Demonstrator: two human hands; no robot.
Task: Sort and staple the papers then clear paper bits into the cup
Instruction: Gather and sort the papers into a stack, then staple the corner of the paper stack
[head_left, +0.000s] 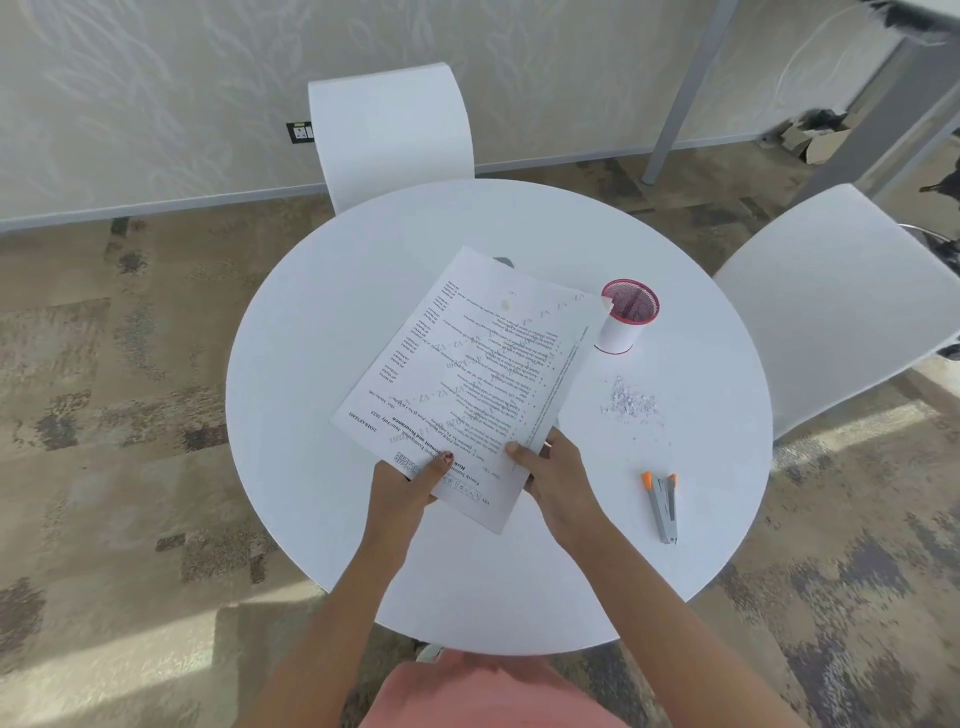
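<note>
A stack of printed papers (467, 374) is held above the middle of the round white table (311, 364), its text upside down to me. My left hand (410, 483) grips its near edge with the thumb on top. My right hand (550, 473) holds the near right corner. To the right stands a white cup with a pink mesh rim (626, 322). A small heap of paper bits (631, 402) lies in front of the cup. A grey stapler with orange tips (662, 506) lies nearer to me at the right.
A white chair (389, 130) stands behind the table and another white chair (831, 291) at its right. A small dark object (504, 262) peeks out beyond the papers' far edge. Patterned carpet surrounds the table.
</note>
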